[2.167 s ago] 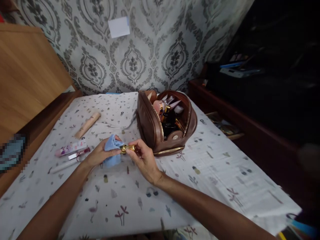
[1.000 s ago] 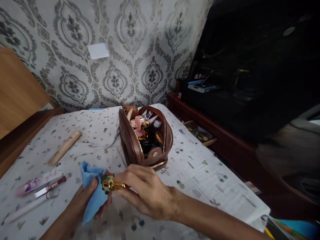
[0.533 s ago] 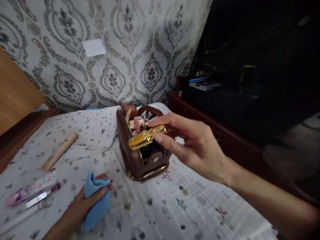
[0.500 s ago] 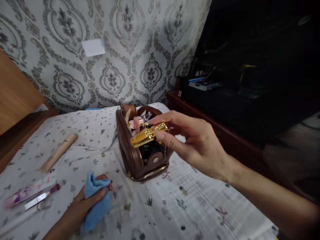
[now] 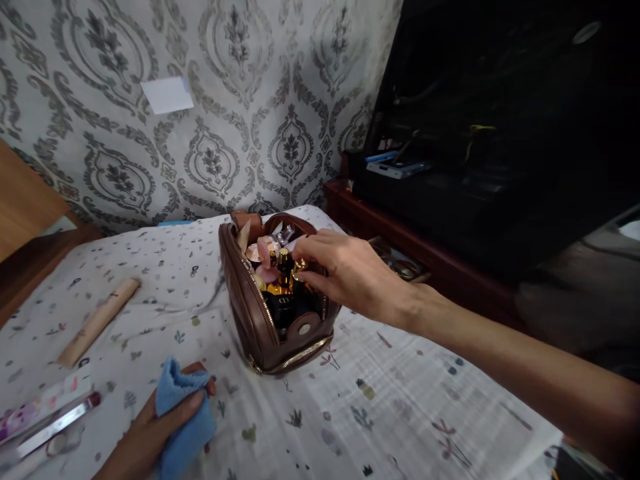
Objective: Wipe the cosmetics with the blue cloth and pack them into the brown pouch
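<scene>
A brown leather cosmetic bag (image 5: 246, 293) stands unzipped on the bed, with a pink round-topped bottle (image 5: 265, 252), a black case (image 5: 283, 310) and other small cosmetics inside. Over its opening, my right hand (image 5: 350, 273) pinches the top of a small gold bottle (image 5: 301, 265) between thumb and fingers; the bottle's lower part is down among the other items and mostly hidden. My left hand (image 5: 175, 413) is closed around a folded blue cloth (image 5: 187, 437), held above the sheet in front of the bag.
On the left of the patterned sheet (image 5: 280, 427) lie a beige tube (image 5: 100, 323), a pink-and-white tube (image 5: 47, 407), a silver tube with a dark red end (image 5: 60, 427) and a pale stick. A dark red wooden ledge (image 5: 380, 227) runs along the right, below a large black screen (image 5: 490, 133).
My right hand has lowered the gold bottle from above the bag into its opening, turning it more upright. My left hand still grips the cloth. The view has shifted slightly right.
</scene>
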`<state>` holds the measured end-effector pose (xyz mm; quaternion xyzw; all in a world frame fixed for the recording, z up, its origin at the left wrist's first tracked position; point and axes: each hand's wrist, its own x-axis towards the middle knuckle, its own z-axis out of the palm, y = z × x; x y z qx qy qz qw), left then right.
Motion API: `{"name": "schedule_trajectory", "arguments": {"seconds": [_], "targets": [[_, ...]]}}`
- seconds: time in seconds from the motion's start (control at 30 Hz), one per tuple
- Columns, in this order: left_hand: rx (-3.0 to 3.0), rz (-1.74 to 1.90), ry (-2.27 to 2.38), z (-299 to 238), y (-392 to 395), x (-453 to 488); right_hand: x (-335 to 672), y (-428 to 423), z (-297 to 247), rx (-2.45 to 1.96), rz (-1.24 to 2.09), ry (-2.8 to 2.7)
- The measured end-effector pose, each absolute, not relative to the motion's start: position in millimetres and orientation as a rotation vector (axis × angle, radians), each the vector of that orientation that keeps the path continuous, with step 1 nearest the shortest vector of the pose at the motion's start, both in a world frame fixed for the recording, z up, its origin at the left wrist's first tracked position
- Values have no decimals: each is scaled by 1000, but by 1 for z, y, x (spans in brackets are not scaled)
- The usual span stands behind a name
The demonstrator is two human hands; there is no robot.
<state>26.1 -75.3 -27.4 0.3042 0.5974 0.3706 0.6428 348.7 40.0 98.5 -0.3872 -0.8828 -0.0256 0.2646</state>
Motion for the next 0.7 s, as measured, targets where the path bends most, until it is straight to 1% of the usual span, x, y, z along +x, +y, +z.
{"name": "schedule_trajectory", "arguments": {"seconds": [0.2, 0.47, 0.7], "targets": [[727, 866, 1391, -21, -78, 34, 344, 51, 97, -1049, -206, -2505], [693, 928, 1446, -18, -80, 43, 328, 41, 111, -1396, -307, -2698], [743, 957, 1411, -19, -81, 44, 340, 45, 106, -1220, -301, -2566]]}}
